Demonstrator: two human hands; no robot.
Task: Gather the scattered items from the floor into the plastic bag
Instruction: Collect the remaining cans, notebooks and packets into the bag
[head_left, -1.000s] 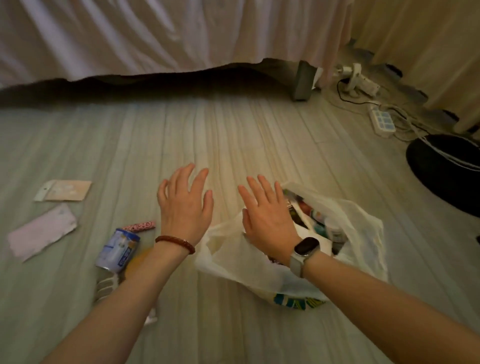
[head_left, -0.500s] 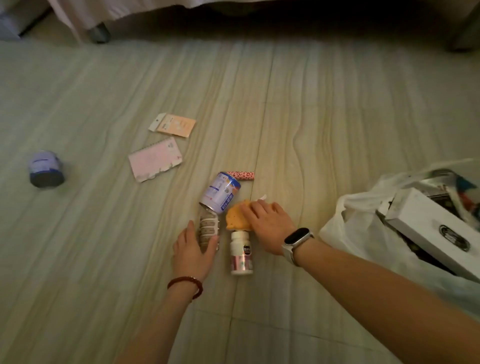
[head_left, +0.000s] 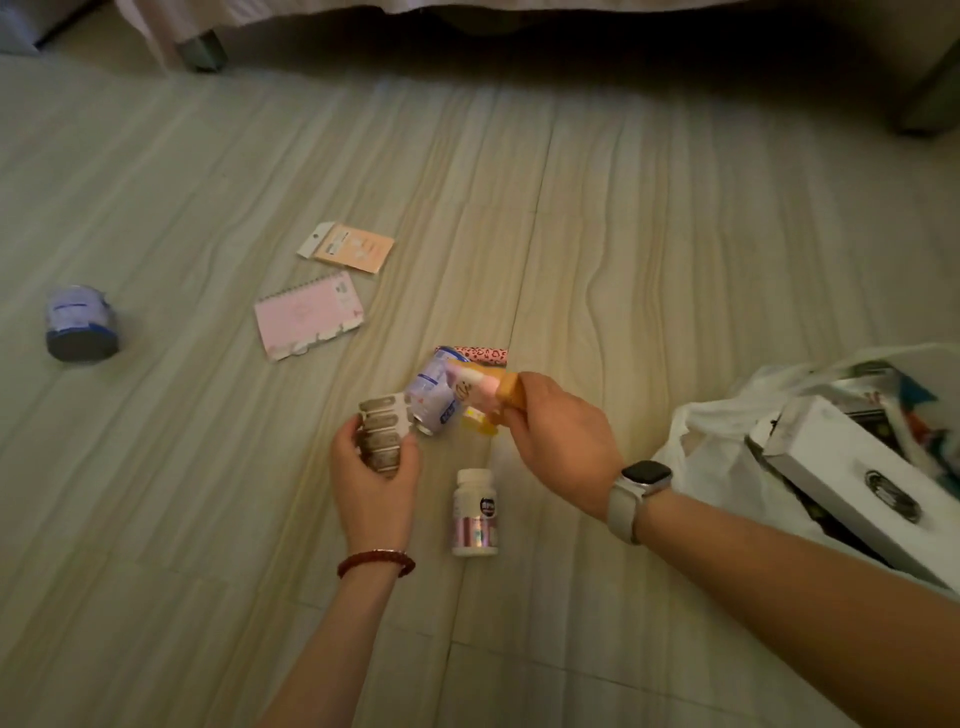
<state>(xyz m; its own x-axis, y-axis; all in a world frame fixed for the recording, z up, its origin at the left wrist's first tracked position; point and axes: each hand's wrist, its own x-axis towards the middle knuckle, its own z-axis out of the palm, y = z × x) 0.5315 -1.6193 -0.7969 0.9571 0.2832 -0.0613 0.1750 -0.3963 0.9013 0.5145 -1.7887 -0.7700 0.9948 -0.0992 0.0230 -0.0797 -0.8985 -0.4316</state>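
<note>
With each hand taking one item at once, the left hand clamps a silvery foil blister strip and the right hand pinches what looks like a blurred orange-and-pink packet – both lifted off the floor, presumably bound for the open white plastic bag at right.

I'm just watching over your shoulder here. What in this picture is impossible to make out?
All in the head view:
- Orange-and-pink item in the right hand: motion-blurred, its fingers cover one end.
- Plastic bag: cut off by the right edge; the white box hides what lies beneath it.
- White bottle label: too small to read.
- Under the bed: too dark.
- Blister pack: partly covered by the left hand.
</note>
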